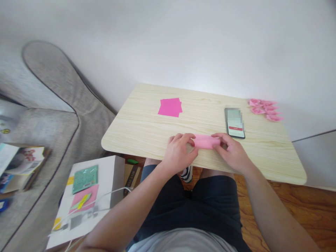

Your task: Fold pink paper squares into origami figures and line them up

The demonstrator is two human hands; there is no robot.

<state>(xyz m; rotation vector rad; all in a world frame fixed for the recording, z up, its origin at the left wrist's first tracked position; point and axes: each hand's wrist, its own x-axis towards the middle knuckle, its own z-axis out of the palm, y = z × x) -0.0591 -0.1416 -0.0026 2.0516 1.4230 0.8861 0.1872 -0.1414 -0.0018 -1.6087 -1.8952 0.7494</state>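
Between my two hands lies a light pink sheet of paper, bent over into a low band close to the table's front edge. My left hand grips its left end, thumb in front and fingers behind. At the opposite end my right hand pinches the paper in the same way. Farther back on the table sit several square magenta paper sheets, slightly fanned. Several folded pink paper flowers rest together at the right rear.
A phone with a lit screen lies beyond my right hand on the pale wooden table. Left of the table stands a white box bearing a green packet, coloured papers and cables. A grey sofa is farther left.
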